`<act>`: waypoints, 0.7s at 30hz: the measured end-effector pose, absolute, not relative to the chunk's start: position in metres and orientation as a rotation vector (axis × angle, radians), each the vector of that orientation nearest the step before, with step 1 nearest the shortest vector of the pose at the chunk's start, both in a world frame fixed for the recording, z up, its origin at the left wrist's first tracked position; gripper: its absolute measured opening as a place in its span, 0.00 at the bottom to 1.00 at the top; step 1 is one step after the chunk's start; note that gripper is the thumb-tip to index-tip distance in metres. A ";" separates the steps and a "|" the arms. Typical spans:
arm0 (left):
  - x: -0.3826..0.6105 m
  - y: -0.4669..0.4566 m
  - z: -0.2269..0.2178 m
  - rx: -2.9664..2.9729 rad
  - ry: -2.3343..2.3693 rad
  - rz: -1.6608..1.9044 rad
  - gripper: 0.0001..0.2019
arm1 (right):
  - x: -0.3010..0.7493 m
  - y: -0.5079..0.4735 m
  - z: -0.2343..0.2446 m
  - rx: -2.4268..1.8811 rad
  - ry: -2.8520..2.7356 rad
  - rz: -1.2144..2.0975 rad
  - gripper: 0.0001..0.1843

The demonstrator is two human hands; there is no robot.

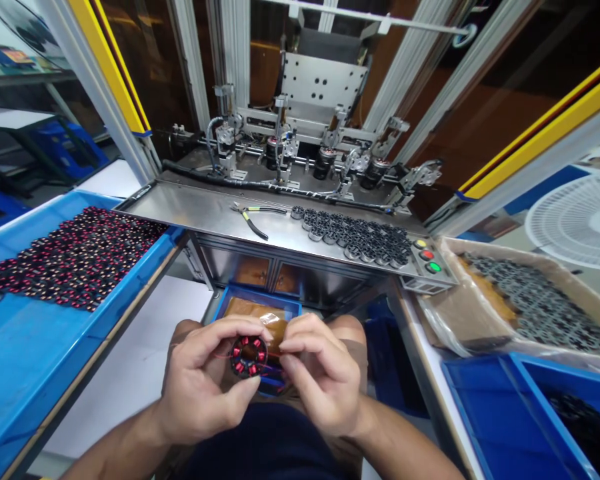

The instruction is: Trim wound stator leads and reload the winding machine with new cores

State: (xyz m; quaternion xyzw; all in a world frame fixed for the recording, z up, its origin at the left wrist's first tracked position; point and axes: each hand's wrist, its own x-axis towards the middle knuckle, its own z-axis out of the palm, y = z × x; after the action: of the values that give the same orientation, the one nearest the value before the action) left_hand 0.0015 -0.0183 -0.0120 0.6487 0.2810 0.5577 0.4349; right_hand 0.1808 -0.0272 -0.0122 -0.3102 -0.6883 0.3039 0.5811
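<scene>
A small ring-shaped motor stator (249, 356), black with coils of red wire, is gripped between the thumb and fingers of my left hand (205, 373). Its round face is turned up toward me. Just right of it, the thumb and fingertips of my right hand (320, 373) are pinched together. A thin red wire runs from the stator toward that pinch; its end is hidden by the fingers. Another loose wire sticks out on the stator's left side, by my left fingers. Both hands are above my lap.
Many wound stators (90, 257) fill a blue tray (25, 360) at left. Cutters (253, 219) and black ring parts (355, 233) lie on the metal ledge (190, 210) before a machine. At right are a button box (430, 260), a carton of grey parts (545, 293) and blue bins (485, 387).
</scene>
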 end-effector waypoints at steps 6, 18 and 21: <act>0.004 -0.019 -0.005 1.605 0.671 1.354 0.24 | 0.182 -0.024 -0.007 -0.637 -1.704 0.524 0.14; 0.010 -0.024 -0.015 1.845 0.773 1.549 0.27 | 0.168 -0.039 -0.011 -0.559 -1.523 0.524 0.14; 0.009 -0.024 -0.009 1.654 0.751 1.466 0.24 | 0.179 -0.032 -0.006 -0.552 -1.588 0.530 0.15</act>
State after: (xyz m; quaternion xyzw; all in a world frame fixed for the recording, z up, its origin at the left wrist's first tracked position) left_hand 0.0088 -0.0241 -0.0092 0.6517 0.2959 0.5774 0.3929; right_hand 0.1792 -0.0321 -0.0062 -0.2418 -0.6951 0.2318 0.6361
